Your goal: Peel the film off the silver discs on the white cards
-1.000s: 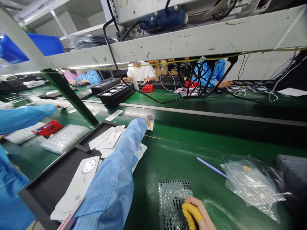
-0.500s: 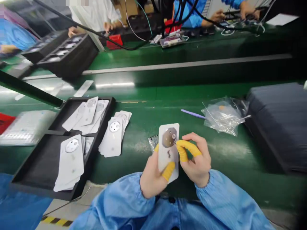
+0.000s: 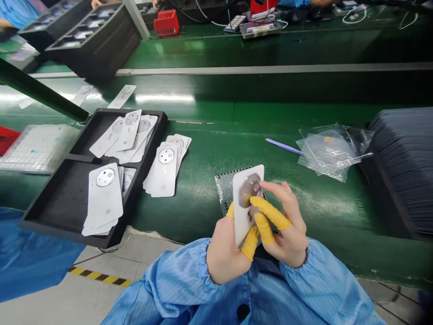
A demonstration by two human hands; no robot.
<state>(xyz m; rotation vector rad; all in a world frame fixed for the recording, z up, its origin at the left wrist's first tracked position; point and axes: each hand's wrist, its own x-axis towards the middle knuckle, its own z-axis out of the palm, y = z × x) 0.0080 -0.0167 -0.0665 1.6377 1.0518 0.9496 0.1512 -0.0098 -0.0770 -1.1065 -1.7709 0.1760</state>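
Note:
My left hand point(image 3: 230, 253) grips a white rounded panel point(image 3: 241, 225) from below, its yellow-covered thumb on the front face. An octagonal mirror-like face point(image 3: 249, 190) takes up the panel's upper part, and small dark bits point(image 3: 249, 215) lie beneath it. My right hand point(image 3: 286, 221) is at the panel's right side, with yellow covers on thumb and forefinger. Its forefinger tip and a bare finger reach the octagonal face; the thumb is slightly apart, and nothing shows between them. Behind the panel lies a clear sheet point(image 3: 223, 192) with dark dots along its edges.
Similar white panels point(image 3: 165, 176) are stacked left of my hands. More lie in a black two-part tray point(image 3: 57, 203). A purple tweezer-like tool point(image 3: 284, 146) and clear plastic bags point(image 3: 326, 151) lie at right, beside a dark stack point(image 3: 406, 171). Across the bench are a red bin point(image 3: 167, 23) and co-workers' sleeves.
The view has tipped downward. My right forefinger has moved onto the octagonal face, a bare finger has stretched out to it, and the thumb has come lower. My left hand still holds the panel.

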